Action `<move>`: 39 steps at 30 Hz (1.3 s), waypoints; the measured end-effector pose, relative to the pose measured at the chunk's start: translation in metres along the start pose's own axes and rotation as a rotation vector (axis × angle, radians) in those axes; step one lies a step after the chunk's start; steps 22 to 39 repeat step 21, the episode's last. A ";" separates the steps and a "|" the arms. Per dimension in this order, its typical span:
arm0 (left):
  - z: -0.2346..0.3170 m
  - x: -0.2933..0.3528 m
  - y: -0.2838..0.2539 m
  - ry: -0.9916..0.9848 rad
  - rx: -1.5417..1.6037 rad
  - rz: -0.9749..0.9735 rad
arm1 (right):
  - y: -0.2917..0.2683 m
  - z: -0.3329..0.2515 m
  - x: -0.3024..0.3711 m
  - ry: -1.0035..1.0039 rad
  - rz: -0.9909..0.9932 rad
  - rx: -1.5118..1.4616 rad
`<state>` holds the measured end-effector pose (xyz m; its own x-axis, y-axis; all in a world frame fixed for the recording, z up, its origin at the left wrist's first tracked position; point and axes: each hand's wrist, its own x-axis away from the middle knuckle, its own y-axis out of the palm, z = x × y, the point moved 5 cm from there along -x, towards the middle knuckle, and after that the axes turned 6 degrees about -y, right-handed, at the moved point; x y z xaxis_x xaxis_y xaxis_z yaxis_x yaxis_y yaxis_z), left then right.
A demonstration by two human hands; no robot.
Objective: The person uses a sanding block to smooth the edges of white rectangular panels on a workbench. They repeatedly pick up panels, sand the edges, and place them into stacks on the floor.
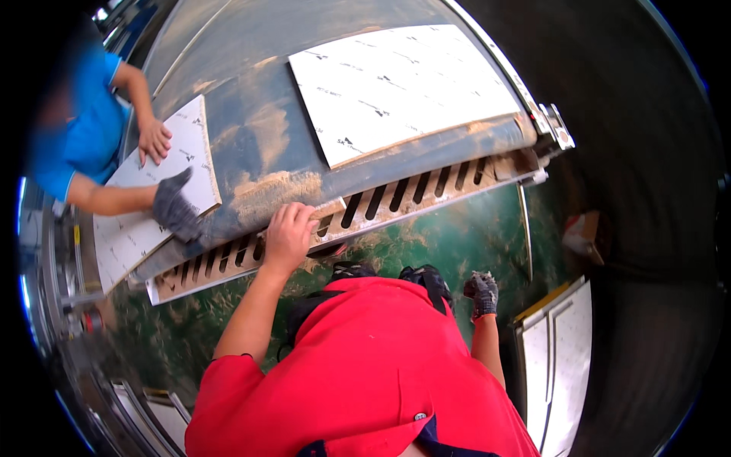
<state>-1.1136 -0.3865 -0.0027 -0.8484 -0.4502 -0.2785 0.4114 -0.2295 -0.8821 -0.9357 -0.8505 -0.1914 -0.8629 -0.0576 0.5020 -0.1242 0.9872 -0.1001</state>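
Observation:
My left hand (288,238), bare, is closed on a short tan wood-like block (330,208) at the near edge of a wide dark conveyor belt (251,91). Sawdust (278,192) lies heaped on the belt just beyond these fingers. Low at my right side hangs my right hand (482,295) in a dark glove with whitish fingertips. Its fingers look curled, and I cannot make out what, if anything, is in them. A large white printed panel (403,87) lies flat on the belt, ahead and to the right of my left hand.
At left, a co-worker in blue (87,126) has one bare and one gloved hand on another white panel (164,171). A slotted metal rail (396,199) runs below the belt's near edge. More panels (560,365) stand at lower right, near a cardboard box (588,236). Shavings litter the green floor (457,221).

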 end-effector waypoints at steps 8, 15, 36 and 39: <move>0.036 -0.011 0.065 -0.295 -0.124 -0.167 | 0.056 -0.224 -0.137 -0.394 -0.284 0.052; 0.089 -0.045 0.063 -0.873 0.363 0.053 | 0.093 -0.363 -0.258 -0.740 -0.438 0.031; 0.081 -0.089 0.058 -0.894 0.308 0.484 | 0.116 -0.405 -0.307 -1.121 -0.260 0.714; 0.081 -0.089 0.058 -0.894 0.308 0.484 | 0.116 -0.405 -0.307 -1.121 -0.260 0.714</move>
